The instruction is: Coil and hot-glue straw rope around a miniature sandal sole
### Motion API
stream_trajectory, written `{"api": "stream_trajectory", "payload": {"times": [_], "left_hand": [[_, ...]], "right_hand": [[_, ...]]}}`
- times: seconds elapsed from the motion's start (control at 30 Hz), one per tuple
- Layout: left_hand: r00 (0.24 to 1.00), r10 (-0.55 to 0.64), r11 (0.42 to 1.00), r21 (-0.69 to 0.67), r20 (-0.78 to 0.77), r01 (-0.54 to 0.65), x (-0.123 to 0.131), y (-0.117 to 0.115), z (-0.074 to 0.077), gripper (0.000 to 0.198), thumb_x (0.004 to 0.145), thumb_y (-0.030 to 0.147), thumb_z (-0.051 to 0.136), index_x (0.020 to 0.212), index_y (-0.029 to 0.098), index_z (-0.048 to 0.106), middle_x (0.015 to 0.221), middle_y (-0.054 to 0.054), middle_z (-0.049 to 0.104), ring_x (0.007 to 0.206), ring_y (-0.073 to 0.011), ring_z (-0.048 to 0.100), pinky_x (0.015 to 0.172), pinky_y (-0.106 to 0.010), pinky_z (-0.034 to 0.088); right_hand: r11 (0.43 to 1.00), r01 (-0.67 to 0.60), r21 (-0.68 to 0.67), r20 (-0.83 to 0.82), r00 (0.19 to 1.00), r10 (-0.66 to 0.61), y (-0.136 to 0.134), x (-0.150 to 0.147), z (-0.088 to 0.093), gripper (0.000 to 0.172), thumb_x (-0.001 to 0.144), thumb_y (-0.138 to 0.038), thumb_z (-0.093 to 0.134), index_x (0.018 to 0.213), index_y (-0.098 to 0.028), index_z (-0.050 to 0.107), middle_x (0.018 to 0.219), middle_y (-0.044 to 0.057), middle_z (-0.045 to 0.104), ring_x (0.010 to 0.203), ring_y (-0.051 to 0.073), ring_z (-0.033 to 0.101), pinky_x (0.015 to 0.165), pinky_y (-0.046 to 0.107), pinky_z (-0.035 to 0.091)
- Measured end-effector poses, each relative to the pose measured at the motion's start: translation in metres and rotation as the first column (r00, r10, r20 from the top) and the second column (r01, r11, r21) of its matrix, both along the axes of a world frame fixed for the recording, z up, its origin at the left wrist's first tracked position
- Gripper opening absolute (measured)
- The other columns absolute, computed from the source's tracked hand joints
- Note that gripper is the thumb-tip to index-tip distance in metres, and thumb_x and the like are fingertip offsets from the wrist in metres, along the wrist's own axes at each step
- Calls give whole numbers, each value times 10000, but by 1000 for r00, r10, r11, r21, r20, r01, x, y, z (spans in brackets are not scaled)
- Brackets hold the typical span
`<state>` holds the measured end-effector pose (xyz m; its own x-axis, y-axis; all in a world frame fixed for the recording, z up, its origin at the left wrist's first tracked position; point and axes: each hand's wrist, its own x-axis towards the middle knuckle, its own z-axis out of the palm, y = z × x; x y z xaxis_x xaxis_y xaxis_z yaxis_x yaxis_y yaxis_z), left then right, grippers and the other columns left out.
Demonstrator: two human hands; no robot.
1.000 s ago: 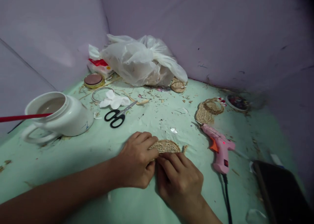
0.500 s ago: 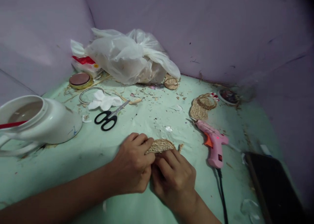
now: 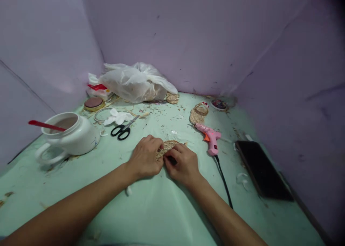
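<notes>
A coiled piece of tan straw rope (image 3: 168, 146) lies between my two hands, low over the green tabletop. My left hand (image 3: 147, 155) grips its left end with curled fingers. Closed on its near right edge is my right hand (image 3: 183, 162), thumb and fingers pinched together. The fingers cover much of the piece's near side. To the right, a pink glue gun (image 3: 208, 136) rests on its side, its nozzle pointing away to the left. Black-handled scissors (image 3: 124, 128) lie beyond my left hand, blades slightly apart.
A white mug (image 3: 86, 136) with a red stick (image 3: 47, 125) stands at left. Farther back are a knotted plastic bag (image 3: 132, 82), a round tin (image 3: 94, 103) and white cloth scraps (image 3: 118, 116). A woven rope piece (image 3: 198, 115) and a phone (image 3: 264, 170) are at right.
The camera view has tilted up and shifted right, so more of the wall and both forearms show. Both hands keep their hold on the coiled rope piece, with the right fingers slightly repositioned.
</notes>
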<state>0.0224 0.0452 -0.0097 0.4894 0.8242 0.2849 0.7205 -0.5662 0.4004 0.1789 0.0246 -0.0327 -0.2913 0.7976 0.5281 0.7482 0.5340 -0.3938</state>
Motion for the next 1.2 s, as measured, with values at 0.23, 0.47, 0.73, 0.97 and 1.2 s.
{"api": "stream_trajectory", "payload": {"times": [0.23,0.47,0.73,0.97,1.2], "left_hand": [[997,-65,997,43,-38,66,0,-2,0,142,649,103,504,749,177,572,876,-46,617,833,-214,495,744,-364,425],[997,-61,997,43,-56,64,0,-1,1,163,628,109,505,766,169,569,858,-57,620,818,-215,498,729,-365,429],[988,-66,997,28,-137,70,1,-1,5,143,636,142,506,770,171,547,897,-68,616,857,-233,502,773,-381,426],[988,-50,998,38,-149,56,4,2,4,100,653,158,510,735,181,562,903,-58,619,840,-227,506,739,-368,433],[989,-53,994,84,-140,65,7,2,2,83,655,149,515,707,179,572,874,-58,616,830,-219,499,721,-361,428]], "right_hand": [[999,30,-43,-17,999,-30,-4,-3,2,197,706,-151,573,901,-168,594,742,31,635,697,178,556,641,289,422],[986,-102,-132,-96,991,90,-7,23,11,587,692,-157,618,1247,-141,426,939,60,639,833,183,578,752,314,470],[976,-117,-182,-55,993,109,-7,44,23,180,666,-95,592,821,-178,629,812,56,642,797,207,550,730,346,433],[971,-84,-223,-35,996,78,-2,33,13,156,657,-90,567,757,-182,645,776,45,644,777,202,525,692,313,429],[969,-4,-249,-68,998,-13,0,28,11,154,627,-89,574,712,-176,669,732,47,653,754,201,540,694,311,438]]}}
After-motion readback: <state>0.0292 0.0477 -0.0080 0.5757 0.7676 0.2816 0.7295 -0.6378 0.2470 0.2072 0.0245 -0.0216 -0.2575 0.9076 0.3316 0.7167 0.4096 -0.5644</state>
